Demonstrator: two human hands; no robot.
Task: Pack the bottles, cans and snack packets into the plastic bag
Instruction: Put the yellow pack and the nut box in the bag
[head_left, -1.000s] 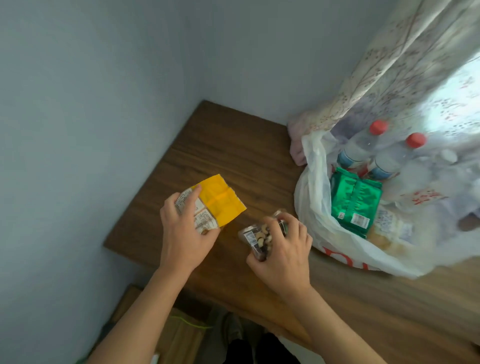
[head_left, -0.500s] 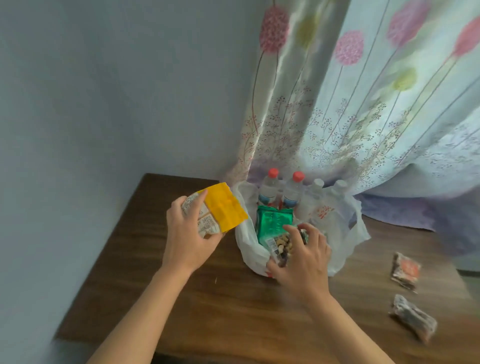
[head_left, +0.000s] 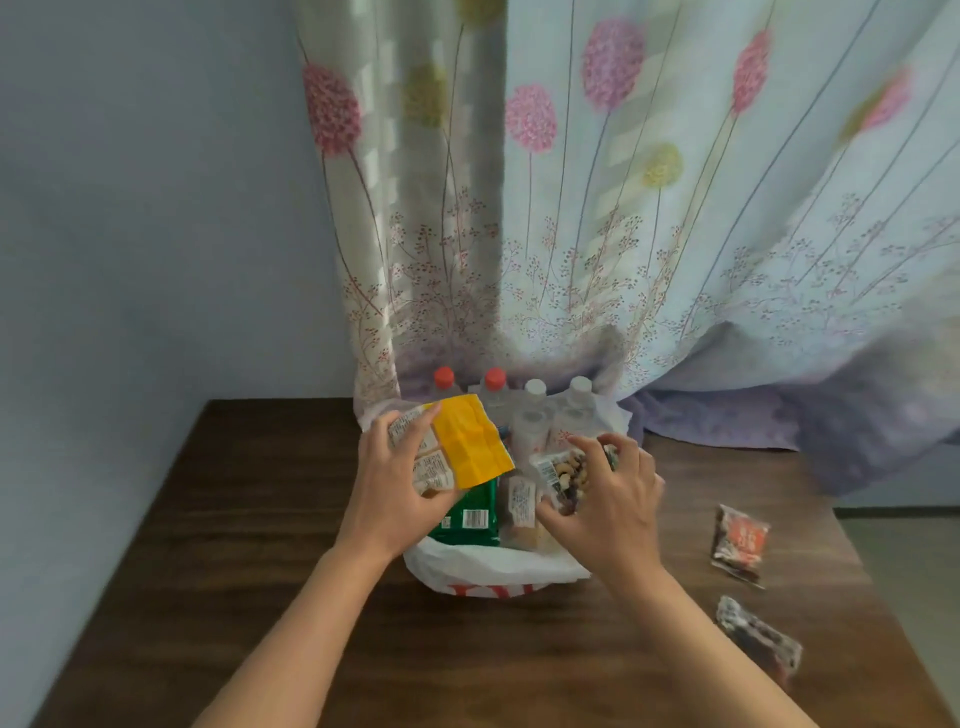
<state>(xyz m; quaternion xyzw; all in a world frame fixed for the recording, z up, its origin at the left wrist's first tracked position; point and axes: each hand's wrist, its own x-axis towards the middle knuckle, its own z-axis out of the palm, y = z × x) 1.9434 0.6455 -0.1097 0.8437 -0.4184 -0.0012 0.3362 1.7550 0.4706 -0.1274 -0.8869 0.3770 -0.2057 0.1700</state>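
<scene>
A second ago both packets were out over bare wood to the left of the bag. Now I have carried them across and they hang right above the open mouth of the white plastic bag (head_left: 493, 571), so two more snacks look a drop away from packed. My left grip (head_left: 395, 493) is curled round the crinkled yellow-and-white snack packet (head_left: 467, 441), holding it tilted over the green foil packet (head_left: 467, 514) already inside. My right grip (head_left: 608, 509), palm down, pinches the small clear packet of mixed nuts (head_left: 563, 475) in curled fingertips. The clear plastic bottles, two red-capped (head_left: 444, 376) and two white-capped (head_left: 535, 387), stand upright at the bag's back. Two dark snack packets (head_left: 740, 543) lie on the brown wooden bench (head_left: 260, 571) to the right, well apart from the bag and not yet packed.
</scene>
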